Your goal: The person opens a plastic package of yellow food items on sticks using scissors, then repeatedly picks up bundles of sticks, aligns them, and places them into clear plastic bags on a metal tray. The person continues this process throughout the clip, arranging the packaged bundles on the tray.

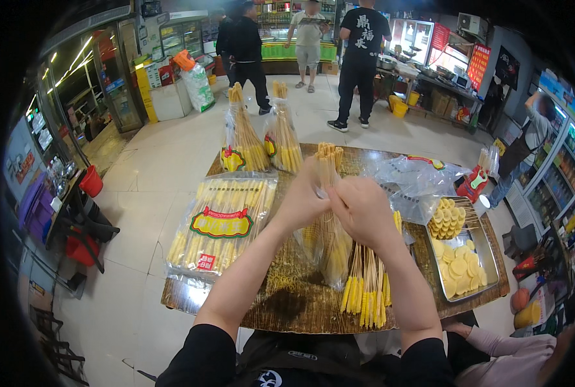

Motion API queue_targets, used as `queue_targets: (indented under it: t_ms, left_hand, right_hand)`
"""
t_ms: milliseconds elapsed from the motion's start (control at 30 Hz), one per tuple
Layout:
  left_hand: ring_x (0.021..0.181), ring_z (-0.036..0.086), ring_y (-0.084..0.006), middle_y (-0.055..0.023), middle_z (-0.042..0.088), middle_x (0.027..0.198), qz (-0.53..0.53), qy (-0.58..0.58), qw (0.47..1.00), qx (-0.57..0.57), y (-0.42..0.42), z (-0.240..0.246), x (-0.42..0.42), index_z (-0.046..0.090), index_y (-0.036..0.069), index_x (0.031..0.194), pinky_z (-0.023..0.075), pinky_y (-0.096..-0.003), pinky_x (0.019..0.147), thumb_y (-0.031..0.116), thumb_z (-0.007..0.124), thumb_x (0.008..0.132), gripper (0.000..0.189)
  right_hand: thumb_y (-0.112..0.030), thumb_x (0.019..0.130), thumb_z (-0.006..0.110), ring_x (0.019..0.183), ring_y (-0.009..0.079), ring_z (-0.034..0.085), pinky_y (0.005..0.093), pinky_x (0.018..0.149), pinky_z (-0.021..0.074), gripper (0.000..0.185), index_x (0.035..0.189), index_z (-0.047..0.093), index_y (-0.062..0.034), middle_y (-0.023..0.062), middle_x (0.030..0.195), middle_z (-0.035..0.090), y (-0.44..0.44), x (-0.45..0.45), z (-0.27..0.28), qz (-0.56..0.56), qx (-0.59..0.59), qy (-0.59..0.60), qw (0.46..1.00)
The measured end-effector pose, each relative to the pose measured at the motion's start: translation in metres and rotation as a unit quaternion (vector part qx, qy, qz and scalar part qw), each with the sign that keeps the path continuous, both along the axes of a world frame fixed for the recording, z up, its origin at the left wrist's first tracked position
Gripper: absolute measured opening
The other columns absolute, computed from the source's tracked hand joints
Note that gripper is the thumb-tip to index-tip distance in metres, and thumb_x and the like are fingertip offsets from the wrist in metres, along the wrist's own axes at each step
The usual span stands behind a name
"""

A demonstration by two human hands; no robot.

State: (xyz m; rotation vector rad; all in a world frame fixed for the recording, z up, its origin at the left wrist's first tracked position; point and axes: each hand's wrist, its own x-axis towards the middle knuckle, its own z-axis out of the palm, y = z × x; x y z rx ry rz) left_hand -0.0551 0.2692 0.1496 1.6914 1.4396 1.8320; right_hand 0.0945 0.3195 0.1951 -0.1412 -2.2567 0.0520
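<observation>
In front of me a clear plastic bag [333,256] of corn skewers stands on the wooden table [268,319], its bare stick ends [329,154] poking out at the top. My left hand [303,200] and my right hand [360,208] both grip the bag's neck around the sticks. Two similar bagged bundles, the left one [243,140] and the right one [283,140], stand upright at the far edge. A flat printed pack of corn skewers [222,225] lies to the left. Loose yellow skewers [365,290] lie beside the bag, partly behind my right forearm.
On the right, a metal tray [493,271] holds yellow slices and skewered slices [447,217]. Printed plastic bags [408,176] lie behind it, near a white cup [482,204]. A seated person [505,350] is at the lower right. Several people stand beyond the table.
</observation>
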Motion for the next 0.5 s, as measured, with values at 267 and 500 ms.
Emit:
queue_targets:
  t_ms: [267, 500]
  left_hand:
    - [0.086, 0.061, -0.0264, -0.0147, 0.062, 0.091, 0.169, 0.012, 0.982, -0.088, 0.008, -0.005, 0.025, 0.051, 0.005, 0.107, 0.0474, -0.0385, 0.074, 0.022, 0.065, 0.084, 0.032]
    - [0.083, 0.063, -0.0165, -0.0112, 0.066, 0.088, 0.188, -0.056, 0.98, -0.021, 0.01, 0.006, 0.018, 0.054, 0.0, 0.107, 0.0508, -0.0322, 0.074, 0.012, 0.072, 0.081, 0.034]
  right_hand:
    - [-0.007, 0.081, 0.065, 0.073, 0.0319, 0.057, 0.0417, 0.066, 0.045, 0.012, 0.083, 0.055, -0.0029, 0.0124, 0.075, 0.055, -0.009, -0.011, -0.011, 0.047, 0.019, 0.039, 0.998]
    - [-0.02, 0.083, 0.067, 0.119, 0.028, 0.052, 0.0416, 0.097, 0.0446, 0.063, 0.137, 0.038, -0.0036, 0.0157, 0.133, 0.047, -0.022, 0.003, -0.053, -0.061, -0.315, 0.044, 0.946]
